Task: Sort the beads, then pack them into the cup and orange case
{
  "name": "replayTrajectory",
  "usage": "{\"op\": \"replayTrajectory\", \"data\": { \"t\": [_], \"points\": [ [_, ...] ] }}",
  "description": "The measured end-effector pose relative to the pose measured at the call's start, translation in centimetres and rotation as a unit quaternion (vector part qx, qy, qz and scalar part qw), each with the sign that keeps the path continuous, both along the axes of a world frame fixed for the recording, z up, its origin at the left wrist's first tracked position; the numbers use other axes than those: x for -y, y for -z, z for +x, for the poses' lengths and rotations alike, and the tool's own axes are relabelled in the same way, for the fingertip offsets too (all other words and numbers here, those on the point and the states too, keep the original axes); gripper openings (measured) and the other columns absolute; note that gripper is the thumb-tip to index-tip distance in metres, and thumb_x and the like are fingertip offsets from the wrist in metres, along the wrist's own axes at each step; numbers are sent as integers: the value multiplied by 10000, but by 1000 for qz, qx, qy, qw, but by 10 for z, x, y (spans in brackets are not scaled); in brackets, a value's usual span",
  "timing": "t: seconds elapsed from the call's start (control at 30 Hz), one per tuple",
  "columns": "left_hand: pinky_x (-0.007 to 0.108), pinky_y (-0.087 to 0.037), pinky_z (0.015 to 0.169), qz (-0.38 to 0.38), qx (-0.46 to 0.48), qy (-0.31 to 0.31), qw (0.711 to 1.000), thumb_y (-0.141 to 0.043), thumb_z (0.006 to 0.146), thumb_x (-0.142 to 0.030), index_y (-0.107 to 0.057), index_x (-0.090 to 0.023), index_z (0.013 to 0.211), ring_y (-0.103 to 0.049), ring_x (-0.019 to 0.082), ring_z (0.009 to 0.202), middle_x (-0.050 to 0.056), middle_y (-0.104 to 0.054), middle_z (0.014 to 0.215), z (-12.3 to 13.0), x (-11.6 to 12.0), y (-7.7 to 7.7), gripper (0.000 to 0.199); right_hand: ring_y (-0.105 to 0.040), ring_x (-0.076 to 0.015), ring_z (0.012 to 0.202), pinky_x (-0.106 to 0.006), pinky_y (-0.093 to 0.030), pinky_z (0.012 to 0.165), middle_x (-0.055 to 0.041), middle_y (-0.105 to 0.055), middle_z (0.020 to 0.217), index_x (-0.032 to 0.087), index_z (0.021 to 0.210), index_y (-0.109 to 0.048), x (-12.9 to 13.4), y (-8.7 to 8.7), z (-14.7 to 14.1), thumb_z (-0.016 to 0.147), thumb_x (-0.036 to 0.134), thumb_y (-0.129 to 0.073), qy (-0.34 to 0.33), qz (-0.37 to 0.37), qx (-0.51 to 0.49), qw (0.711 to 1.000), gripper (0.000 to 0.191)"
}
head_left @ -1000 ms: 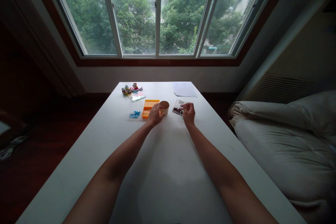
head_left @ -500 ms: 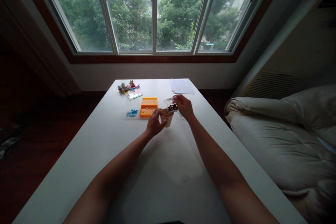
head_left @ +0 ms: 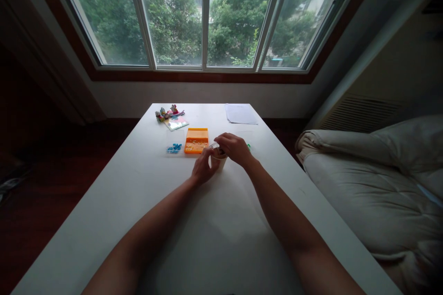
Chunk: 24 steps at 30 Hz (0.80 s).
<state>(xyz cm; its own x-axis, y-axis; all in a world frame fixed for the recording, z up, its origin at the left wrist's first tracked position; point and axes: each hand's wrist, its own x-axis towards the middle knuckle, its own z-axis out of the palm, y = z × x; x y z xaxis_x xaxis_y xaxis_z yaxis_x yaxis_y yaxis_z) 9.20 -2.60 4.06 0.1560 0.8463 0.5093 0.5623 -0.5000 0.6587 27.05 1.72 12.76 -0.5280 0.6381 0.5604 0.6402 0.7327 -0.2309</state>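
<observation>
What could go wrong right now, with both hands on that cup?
1. The right hand tips a small clear box over the paper cup; pieces might miss and scatter across the white table.
2. The left hand only steadies the light cup, so it might topple.

Just two bare forearms coming in from the bottom edge, no sleeves anywhere in view, so whatever's worn up top ends above the elbows. No watch, no bracelet, no gloves on either wrist as far as I can see. Left hand [head_left: 204,169] and right hand [head_left: 232,147] are both bare too, and they're too small and dim here to tell about rings or the nails
</observation>
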Motion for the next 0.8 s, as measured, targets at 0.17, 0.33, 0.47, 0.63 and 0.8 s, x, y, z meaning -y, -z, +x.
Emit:
{"op": "replayTrajectory", "data": {
  "t": [0.17, 0.33, 0.47, 0.63, 0.8],
  "points": [
    [390, -534, 875, 7, 9, 9, 1000, -542, 927, -326, -482, -259, 1164, -623, 234, 1077, 81, -609, 1231, 3, 2, 1, 253, -620, -192, 945, -280, -463, 802, -59, -696, 1105, 251, 1108, -702, 2, 5, -3, 970, 374, -564, -4, 62, 36, 997, 231],
    [405, -545, 885, 42, 36, 4, 998, -569, 911, -300, -483, -247, 1146, -618, 235, 1104, 82, -601, 1254, 2, -1, 2, 255, -650, -169, 938, -269, -490, 800, -68, -701, 1116, 230, 1116, -688, 4, 8, -3, 988, 306, -540, -6, 118, -15, 993, 210],
    [411, -549, 882, 49, 40, -3, 998, -588, 895, -274, -488, -241, 1138, -620, 241, 1100, 86, -603, 1244, 1, -2, 4, 265, -666, -177, 993, -275, -517, 820, -74, -704, 1153, 235, 1144, -677, 6, 10, -2, 983, 311, -562, -12, 148, -44, 988, 212],
    [404, -554, 856, 41, 35, -1, 999, -608, 887, -285, -481, -250, 1167, -631, 242, 1073, 82, -607, 1240, 1, -2, 6, 309, -675, -191, 1021, -294, -532, 847, -88, -704, 1172, 239, 1167, -677, 6, 15, -1, 965, 321, -606, -6, 172, -57, 983, 230],
    [400, -551, 847, 35, 35, -15, 999, -608, 886, -289, -486, -243, 1163, -642, 228, 1014, 75, -620, 1188, 1, -3, 9, 306, -681, -188, 1016, -296, -539, 853, -88, -707, 1167, 240, 1165, -681, 5, 24, 0, 961, 275, -613, -8, 184, -55, 981, 218]
  ]
}}
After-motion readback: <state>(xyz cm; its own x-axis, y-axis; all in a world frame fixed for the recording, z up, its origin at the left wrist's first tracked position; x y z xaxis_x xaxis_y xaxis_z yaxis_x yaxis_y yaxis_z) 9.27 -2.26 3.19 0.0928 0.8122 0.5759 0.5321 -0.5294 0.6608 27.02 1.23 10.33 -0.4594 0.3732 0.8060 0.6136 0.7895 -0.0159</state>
